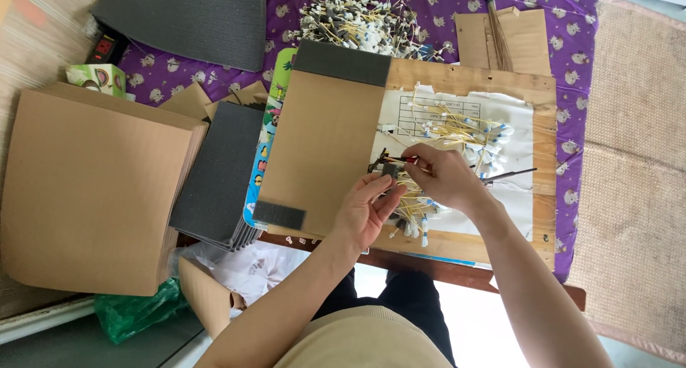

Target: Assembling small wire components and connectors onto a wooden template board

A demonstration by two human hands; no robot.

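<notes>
**Grey foam piece pinched at the centre of the frame**

Cardboard sheet (321, 150), brown with dark foam strips at its upper and lower left edges, lies tilted across the wooden board (471, 78) that serves as the worktop. Just right of it, at the centre of the frame, both hands meet over a small dark grey foam piece (389, 170).

The left hand (364, 214) comes up from below, palm half open and fingers loosely curled, its fingertips touching the lower edge of the piece. The right hand (443, 175) comes in from the right with thumb and forefinger closed in a pinch on what looks like a thin stick with a red end, though the view is too small to be sure.

A loose heap of yellow sticks with white tips (464, 136) lies on white paper just beyond the right hand; a larger finished-looking heap (364, 18) sits at the upper middle on the purple patterned cloth (572, 46). Stacks of grey foam sheets (218, 175) and brown cardboard (86, 189) fill the left.

Steadying the piece with the left fingertips while the right guides the stick straight seems the sound way to work; a slanting push could likely tear the foam.
</notes>
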